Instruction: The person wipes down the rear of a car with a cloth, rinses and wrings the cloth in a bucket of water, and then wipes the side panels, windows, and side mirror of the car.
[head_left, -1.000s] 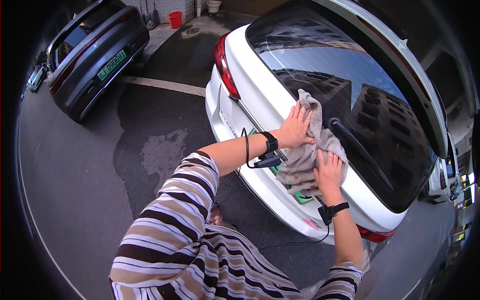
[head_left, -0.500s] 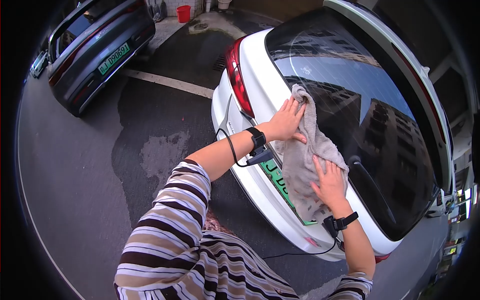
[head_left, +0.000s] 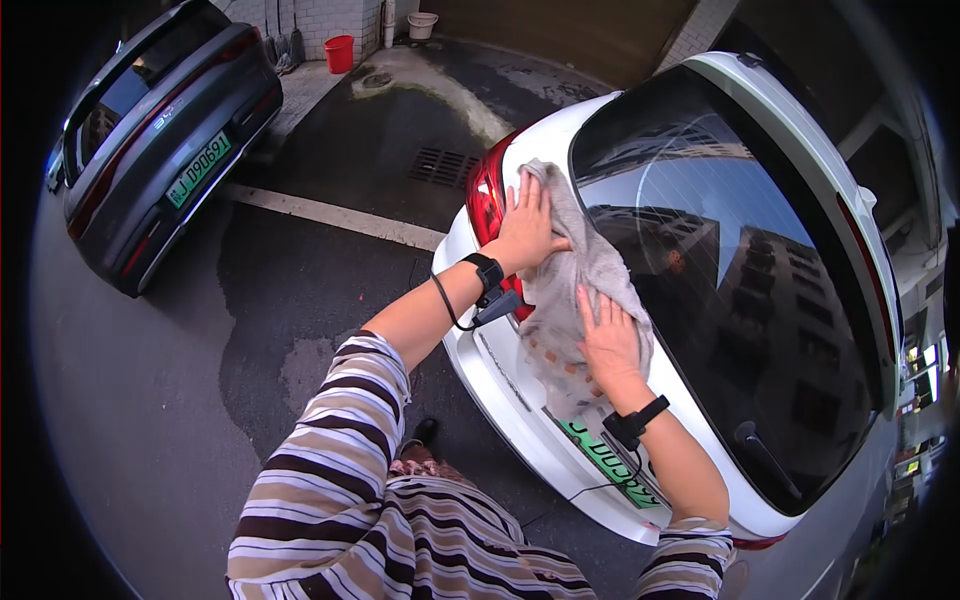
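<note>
2 bare hands lie on a grey cloth [head_left: 590, 250], right of centre in the frame, spread over the back of a white car [head_left: 490, 375]. The left hand [head_left: 530, 228] is flat and open on the cloth's upper part, fingers extended toward the top of the frame, beside the red tail light [head_left: 484, 195]. The right hand [head_left: 608, 342] is lower and further right – also flat, fingers out, palm down on the fabric; neither hand has closed on it. The cloth hangs from beside the rear window [head_left: 690, 210] down toward the green licence plate [head_left: 610, 465]. A dark car [head_left: 165, 135] fills the upper left – near a red bucket [head_left: 340, 56] at the top.
</note>
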